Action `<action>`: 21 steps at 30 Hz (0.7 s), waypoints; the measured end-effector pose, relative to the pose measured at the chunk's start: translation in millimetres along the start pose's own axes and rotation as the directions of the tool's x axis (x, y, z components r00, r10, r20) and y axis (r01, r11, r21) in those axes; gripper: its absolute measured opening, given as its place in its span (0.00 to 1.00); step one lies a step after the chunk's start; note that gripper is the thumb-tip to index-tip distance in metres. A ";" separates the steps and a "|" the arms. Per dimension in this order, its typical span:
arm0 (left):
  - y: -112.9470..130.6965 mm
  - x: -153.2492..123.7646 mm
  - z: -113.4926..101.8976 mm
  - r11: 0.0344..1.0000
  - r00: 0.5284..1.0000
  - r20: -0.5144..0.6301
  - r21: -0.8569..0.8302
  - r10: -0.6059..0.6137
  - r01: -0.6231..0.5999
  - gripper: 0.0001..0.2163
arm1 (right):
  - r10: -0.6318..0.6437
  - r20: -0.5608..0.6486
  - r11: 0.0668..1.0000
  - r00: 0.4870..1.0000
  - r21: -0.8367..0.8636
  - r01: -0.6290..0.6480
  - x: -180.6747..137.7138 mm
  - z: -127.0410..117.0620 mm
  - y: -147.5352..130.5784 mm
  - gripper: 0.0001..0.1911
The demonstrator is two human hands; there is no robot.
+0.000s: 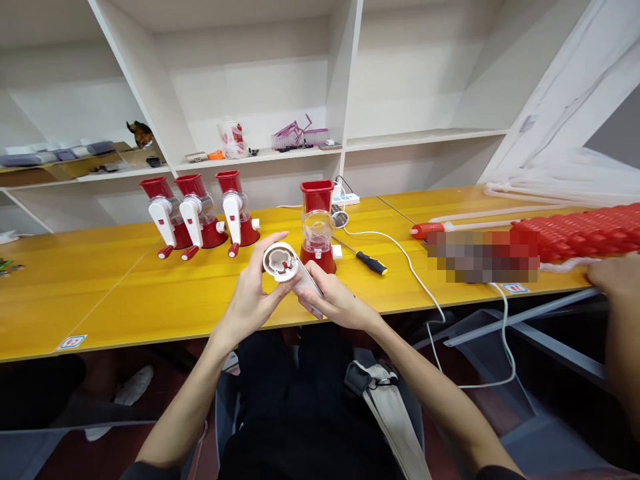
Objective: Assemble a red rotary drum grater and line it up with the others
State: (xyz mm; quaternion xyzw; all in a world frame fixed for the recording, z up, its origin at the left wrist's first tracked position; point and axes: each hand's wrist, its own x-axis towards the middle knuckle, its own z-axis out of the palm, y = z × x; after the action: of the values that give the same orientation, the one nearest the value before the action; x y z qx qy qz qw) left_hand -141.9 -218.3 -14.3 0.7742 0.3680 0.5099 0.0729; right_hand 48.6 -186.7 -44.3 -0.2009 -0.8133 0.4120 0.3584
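Note:
Above the table's front edge, both hands hold a white crank handle, its hollow round end facing up towards me. My left hand curls round that round end, thumb below and fingers along the far side. My right hand grips the crank's arm. Part of the arm and its tip are hidden by my right fingers. Just behind stands a red rotary grater with a clear drum and no crank on it. Three more graters, among them the nearest one, stand to the left with white cranks fitted.
A screwdriver and a white cable lie right of the grater, near a power strip. Red braided plastic items cover the right side, where another person's hand rests. White shelves rise behind the yellow table.

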 end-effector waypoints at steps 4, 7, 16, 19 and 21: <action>2.0 0.8 -2.4 0.989 0.997 0.078 -0.148 -0.019 0.031 0.29 | -0.038 -0.003 0.998 0.999 0.042 0.038 -0.8 -0.4 0.8 0.16; 2.7 1.0 -2.2 0.975 0.996 0.088 -0.218 -0.025 0.044 0.28 | -0.054 0.001 0.996 0.999 0.066 0.054 -1.2 -1.9 1.6 0.18; 5.3 -4.5 12.6 0.978 0.993 -0.072 -0.191 -0.096 0.080 0.29 | -0.081 -0.121 0.996 0.989 -0.055 0.075 0.9 1.5 -4.4 0.13; 4.8 -6.3 17.8 0.980 0.985 -0.134 -0.177 -0.111 0.087 0.25 | -0.068 -0.137 0.995 0.988 -0.085 0.056 0.7 3.8 -5.5 0.12; 3.3 -6.3 19.2 0.988 0.981 -0.165 -0.138 -0.099 0.077 0.23 | -0.051 -0.144 0.994 0.988 -0.108 0.035 0.7 4.5 -5.6 0.13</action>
State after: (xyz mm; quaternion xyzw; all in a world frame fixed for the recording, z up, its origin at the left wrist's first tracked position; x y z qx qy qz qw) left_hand -125.4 -219.7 -26.3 0.7040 0.3726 0.5937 0.1140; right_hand 44.7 -191.9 -41.3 -0.2317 -0.8094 0.3448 0.4149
